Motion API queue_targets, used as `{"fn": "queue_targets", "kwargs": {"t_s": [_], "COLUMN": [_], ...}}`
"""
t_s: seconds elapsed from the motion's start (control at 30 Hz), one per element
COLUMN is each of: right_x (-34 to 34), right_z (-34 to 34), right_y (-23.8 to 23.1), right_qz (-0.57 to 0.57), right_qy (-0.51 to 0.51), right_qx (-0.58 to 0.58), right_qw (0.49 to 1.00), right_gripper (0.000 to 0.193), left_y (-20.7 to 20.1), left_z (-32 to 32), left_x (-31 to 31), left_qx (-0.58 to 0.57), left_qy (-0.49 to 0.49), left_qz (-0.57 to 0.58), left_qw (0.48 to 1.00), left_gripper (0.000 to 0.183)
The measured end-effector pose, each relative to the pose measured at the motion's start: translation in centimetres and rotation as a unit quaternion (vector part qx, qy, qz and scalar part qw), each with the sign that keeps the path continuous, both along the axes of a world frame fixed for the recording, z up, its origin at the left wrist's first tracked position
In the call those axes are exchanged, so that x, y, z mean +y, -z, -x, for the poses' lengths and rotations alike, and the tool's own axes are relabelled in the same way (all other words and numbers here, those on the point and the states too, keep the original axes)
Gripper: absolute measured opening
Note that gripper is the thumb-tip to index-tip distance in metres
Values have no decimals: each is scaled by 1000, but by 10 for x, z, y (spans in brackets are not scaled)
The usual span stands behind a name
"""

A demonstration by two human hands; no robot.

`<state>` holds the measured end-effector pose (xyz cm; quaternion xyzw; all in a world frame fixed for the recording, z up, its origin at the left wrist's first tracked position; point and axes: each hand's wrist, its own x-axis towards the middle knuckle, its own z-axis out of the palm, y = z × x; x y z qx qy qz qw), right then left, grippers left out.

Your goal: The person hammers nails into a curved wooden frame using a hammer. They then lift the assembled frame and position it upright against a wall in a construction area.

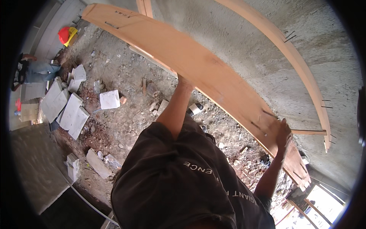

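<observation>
A long tan wooden board [213,65] runs slantwise in front of me, from the upper left to the lower right. My left hand [185,81] reaches under its near edge and bears it from below; the fingers are hidden behind the wood. Farther right, my right hand [283,133] is closed over the board's far edge near its lower end. Dark nails or metal strips [260,125] stick out of the board's face beside that hand. A narrow wooden strip [309,132] runs from near my right hand to a curved wooden rib [295,57].
The rib stands against a rough grey concrete wall [244,45], with nails jutting out. Broken white blocks [68,110] and rubble [129,84] cover the ground at left. A person [38,70] is by the far-left wall, near red and yellow helmets [68,36]. A pale hose [89,206] lies lower left.
</observation>
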<state>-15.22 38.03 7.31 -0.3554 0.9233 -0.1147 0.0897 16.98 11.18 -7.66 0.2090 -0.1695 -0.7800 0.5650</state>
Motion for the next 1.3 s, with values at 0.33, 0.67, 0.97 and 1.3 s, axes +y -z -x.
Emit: {"fn": "queue_targets", "kwargs": {"t_s": [0.33,0.67,0.97,1.3], "right_x": [34,63,135,142], "right_z": [-32,-28,1,-78], "right_y": [-10,-42,-68,-64], "right_qz": [-148,-204,-163,-129], "right_qy": [-252,-281,-416,-424], "right_qx": [-136,-187,-7,-62], "right_qw": [947,919,894,894], "right_gripper": [31,33,23,27], "left_y": [-15,-26,-114,-111], "left_z": [-32,-12,-33,-109], "left_x": [63,104,175,213], "left_qx": [247,363,260,333], "left_qy": [72,34,10,-30], "left_qz": [54,160,110,191], "left_qw": [965,917,959,923], "left_gripper": [56,58,51,50]}}
